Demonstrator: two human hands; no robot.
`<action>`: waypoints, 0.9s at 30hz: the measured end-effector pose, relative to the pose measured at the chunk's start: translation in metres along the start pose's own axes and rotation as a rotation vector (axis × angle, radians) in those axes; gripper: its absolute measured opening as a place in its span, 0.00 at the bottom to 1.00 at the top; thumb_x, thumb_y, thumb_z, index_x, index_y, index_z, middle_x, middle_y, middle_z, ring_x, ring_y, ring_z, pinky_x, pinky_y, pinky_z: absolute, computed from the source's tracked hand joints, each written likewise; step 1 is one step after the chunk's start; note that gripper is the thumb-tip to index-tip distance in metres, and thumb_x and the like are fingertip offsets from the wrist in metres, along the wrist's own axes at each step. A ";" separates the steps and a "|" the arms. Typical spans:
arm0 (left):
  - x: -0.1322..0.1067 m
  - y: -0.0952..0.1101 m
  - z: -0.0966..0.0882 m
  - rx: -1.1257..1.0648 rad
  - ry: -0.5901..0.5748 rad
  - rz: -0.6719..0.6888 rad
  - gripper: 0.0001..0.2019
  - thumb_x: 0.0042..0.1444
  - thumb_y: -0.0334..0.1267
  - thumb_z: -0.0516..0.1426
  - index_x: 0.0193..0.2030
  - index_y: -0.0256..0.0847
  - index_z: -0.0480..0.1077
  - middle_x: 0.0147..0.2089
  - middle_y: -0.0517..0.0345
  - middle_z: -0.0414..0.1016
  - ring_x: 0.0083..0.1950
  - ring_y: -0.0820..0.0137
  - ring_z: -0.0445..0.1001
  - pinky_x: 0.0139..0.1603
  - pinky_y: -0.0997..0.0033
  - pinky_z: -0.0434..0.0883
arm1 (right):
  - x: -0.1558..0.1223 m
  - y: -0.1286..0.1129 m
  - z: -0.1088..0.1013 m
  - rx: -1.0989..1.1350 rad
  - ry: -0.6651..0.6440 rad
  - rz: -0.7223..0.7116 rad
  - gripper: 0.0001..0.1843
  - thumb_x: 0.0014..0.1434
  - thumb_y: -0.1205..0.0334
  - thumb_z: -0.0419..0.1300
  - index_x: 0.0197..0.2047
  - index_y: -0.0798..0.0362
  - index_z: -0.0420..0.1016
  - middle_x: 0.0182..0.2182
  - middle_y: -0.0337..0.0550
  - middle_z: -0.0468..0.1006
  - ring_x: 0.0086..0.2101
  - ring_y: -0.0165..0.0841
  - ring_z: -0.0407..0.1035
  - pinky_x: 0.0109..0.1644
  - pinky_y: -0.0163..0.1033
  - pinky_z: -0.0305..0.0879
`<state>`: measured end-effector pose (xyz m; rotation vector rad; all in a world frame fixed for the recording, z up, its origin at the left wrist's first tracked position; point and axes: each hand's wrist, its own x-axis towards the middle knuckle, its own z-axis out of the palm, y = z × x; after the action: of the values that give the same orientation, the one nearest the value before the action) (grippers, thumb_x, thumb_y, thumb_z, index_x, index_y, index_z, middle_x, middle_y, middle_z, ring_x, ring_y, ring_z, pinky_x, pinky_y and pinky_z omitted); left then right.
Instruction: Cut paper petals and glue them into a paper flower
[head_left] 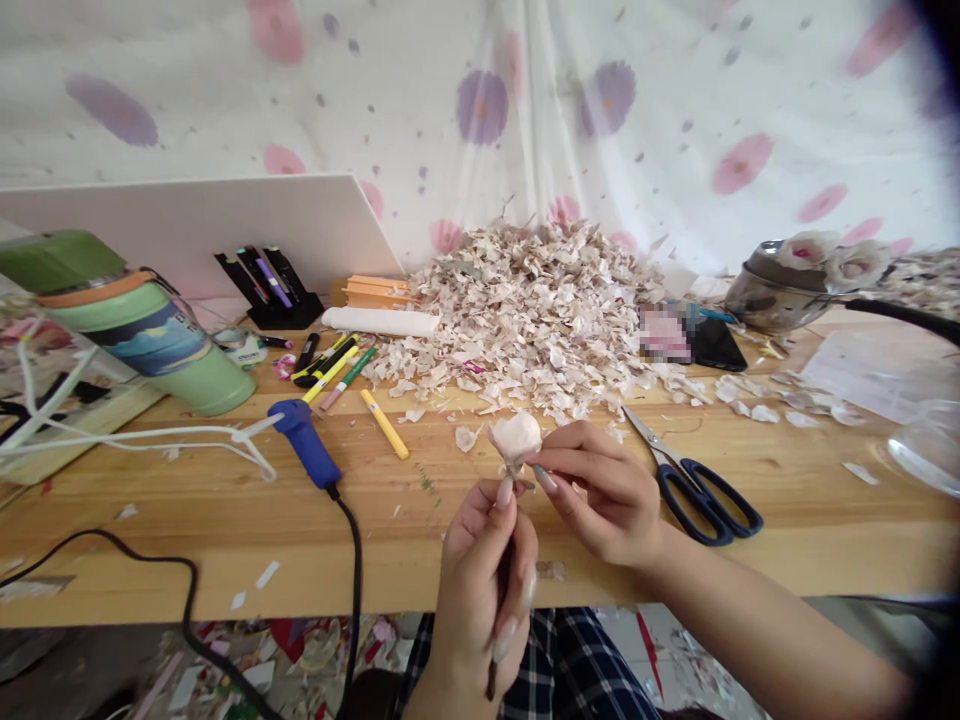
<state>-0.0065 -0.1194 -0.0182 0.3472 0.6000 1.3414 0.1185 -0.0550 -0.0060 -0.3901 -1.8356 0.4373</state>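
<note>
A white curtain (405, 100) printed with pink and purple blooms hangs behind a wooden tabletop (810, 500). Across it spreads a heap of pale petals (525, 310), with a green tumbler (191, 350) at far left. The left hand (484, 560) and right hand (611, 495) meet above the near edge, dark-handled scissors (694, 490) beside the right. Between them, a small white flower (517, 435): left grip closed around its stem, right fingertips pinching its base.

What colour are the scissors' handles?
Dark blue; the scissors' handles show best in the head view, beside the right hand.
</note>
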 end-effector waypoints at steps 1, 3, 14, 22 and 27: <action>0.000 0.001 0.000 -0.019 -0.013 -0.018 0.09 0.53 0.42 0.64 0.33 0.38 0.72 0.12 0.69 0.66 0.06 0.88 0.48 0.06 0.92 0.51 | 0.000 0.000 0.000 0.052 0.007 0.045 0.16 0.56 0.77 0.58 0.46 0.57 0.79 0.33 0.48 0.76 0.33 0.33 0.71 0.34 0.37 0.71; 0.000 0.003 0.001 -0.071 -0.032 -0.061 0.09 0.52 0.40 0.65 0.33 0.37 0.73 0.12 0.69 0.65 0.06 0.88 0.47 0.06 0.92 0.52 | -0.002 0.002 0.000 0.157 0.027 0.152 0.14 0.57 0.75 0.59 0.44 0.55 0.80 0.33 0.46 0.76 0.32 0.33 0.71 0.31 0.36 0.69; 0.002 -0.002 0.004 0.078 0.191 0.126 0.12 0.50 0.44 0.65 0.33 0.38 0.70 0.13 0.71 0.65 0.06 0.88 0.49 0.07 0.92 0.48 | -0.005 0.005 0.000 0.091 0.086 0.170 0.13 0.58 0.74 0.59 0.44 0.52 0.79 0.31 0.44 0.73 0.29 0.32 0.68 0.26 0.35 0.64; -0.002 -0.008 0.007 0.221 0.261 0.196 0.18 0.51 0.50 0.64 0.29 0.39 0.64 0.14 0.71 0.66 0.07 0.88 0.50 0.07 0.92 0.48 | -0.005 0.002 0.002 -0.192 -0.066 -0.123 0.17 0.58 0.77 0.55 0.49 0.57 0.75 0.34 0.48 0.74 0.31 0.33 0.72 0.31 0.36 0.72; -0.003 -0.010 0.007 0.258 0.301 0.217 0.19 0.49 0.51 0.64 0.29 0.40 0.63 0.14 0.71 0.66 0.08 0.87 0.49 0.07 0.92 0.48 | -0.008 0.004 0.002 -0.222 -0.091 -0.128 0.17 0.58 0.75 0.54 0.50 0.55 0.74 0.34 0.47 0.74 0.31 0.33 0.72 0.31 0.37 0.72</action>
<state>0.0048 -0.1235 -0.0178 0.4316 1.0152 1.5413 0.1190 -0.0558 -0.0147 -0.4055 -1.9917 0.1656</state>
